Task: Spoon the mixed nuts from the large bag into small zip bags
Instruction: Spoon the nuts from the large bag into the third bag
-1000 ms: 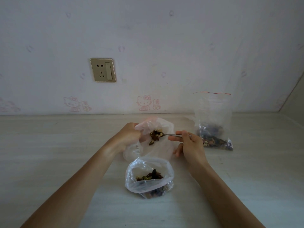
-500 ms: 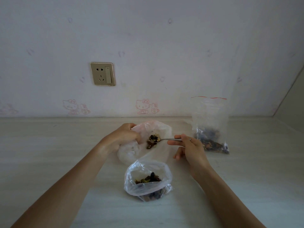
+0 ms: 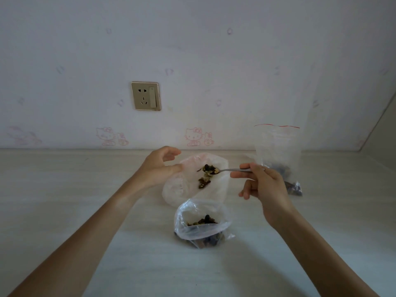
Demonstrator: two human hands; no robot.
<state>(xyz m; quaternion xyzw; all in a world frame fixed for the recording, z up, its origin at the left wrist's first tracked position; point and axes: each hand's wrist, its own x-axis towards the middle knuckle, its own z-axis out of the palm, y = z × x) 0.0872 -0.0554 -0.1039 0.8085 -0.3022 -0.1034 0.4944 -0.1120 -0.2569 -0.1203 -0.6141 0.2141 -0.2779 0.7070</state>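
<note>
The right hand (image 3: 262,184) pinches the handle of a spoon (image 3: 222,169) whose heaped bowl of nuts (image 3: 210,169) hangs over the mouth of a small bag (image 3: 199,179); a few nuts already lie inside that bag, below the spoon. The left hand (image 3: 159,168) sits at the left edge of that bag's mouth, thumb against the rim and the other fingers curled above it; whether it actually pinches the film I cannot tell. Nearer the person than the small bag, just touching it, stands the big bag (image 3: 201,224), open-topped with a dark heap of nuts in it. Right of the small bag, partly behind the right hand, a zip bag (image 3: 278,155) with a red strip stands upright, nuts at its bottom. The risks, as I judge them: the spoon is piled high, so a tilt before it is well inside the mouth would scatter nuts onto the table (image 3: 64,189); the thin film could fold shut if the left hand loosens, and the load would slide off outside; the upright zip bag looks tippy and the right hand is close to it. The table is pale wood-grain, meeting a pale wall behind the small bag that bears faint pink cartoon stickers and a gold socket (image 3: 146,96).
</note>
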